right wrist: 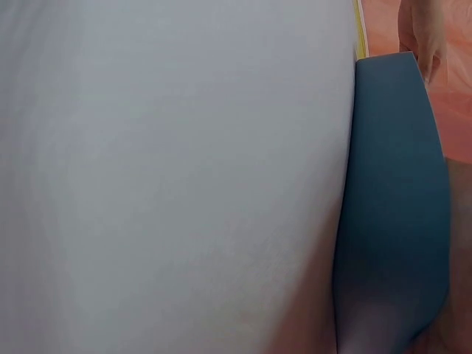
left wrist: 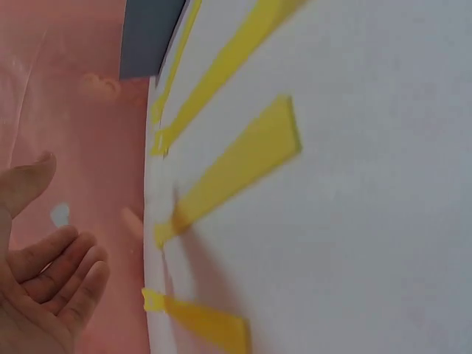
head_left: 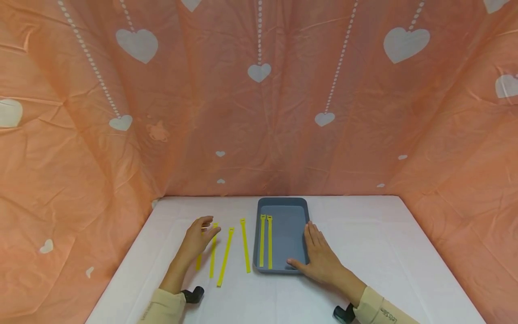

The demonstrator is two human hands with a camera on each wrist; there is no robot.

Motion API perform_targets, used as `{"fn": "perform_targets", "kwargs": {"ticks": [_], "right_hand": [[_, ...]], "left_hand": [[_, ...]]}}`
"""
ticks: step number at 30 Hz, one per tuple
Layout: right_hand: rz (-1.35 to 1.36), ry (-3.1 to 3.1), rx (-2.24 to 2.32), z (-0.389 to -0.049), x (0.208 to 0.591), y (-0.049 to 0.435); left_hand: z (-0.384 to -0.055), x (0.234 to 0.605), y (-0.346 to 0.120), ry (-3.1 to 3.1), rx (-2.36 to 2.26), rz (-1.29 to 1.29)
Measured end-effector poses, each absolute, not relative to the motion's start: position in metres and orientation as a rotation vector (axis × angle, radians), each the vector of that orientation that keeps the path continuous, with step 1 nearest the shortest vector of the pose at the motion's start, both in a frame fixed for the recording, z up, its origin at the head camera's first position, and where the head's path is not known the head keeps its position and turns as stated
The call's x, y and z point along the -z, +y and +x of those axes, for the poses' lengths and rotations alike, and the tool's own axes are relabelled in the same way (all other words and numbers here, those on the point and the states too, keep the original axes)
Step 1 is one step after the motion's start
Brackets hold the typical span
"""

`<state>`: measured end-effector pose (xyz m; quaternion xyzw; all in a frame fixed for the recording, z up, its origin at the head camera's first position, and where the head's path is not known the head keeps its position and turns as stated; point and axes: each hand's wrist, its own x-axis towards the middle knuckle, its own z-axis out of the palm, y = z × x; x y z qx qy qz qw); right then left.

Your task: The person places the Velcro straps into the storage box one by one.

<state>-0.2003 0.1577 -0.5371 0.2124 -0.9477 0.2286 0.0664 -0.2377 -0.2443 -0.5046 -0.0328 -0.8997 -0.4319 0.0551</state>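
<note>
Left hand hovers open, fingers relaxed, over yellow strips; right hand rests flat against the grey tray, gripping nothing.

Even, soft light with faint shadows; head view sharp, both wrist views blurred and close.

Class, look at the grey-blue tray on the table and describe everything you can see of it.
The grey-blue tray is a shallow rectangle with rounded corners and a low raised rim; it looks like matte plastic. It sits flat on the white table, long side running away from the person. Two yellow strips lie side by side along its left inner edge. The right hand rests flat against its right rim, thumb at the near corner.
</note>
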Motion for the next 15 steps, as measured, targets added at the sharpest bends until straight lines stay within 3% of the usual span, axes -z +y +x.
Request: {"fn": "perform_targets", "kwargs": {"ticks": [15], "right_hand": [[0.625,-2.985,-0.605,-0.204,0.534,0.158]], "left_hand": [[-0.248,0.513,-0.275,-2.731,1.326,0.102]]}}
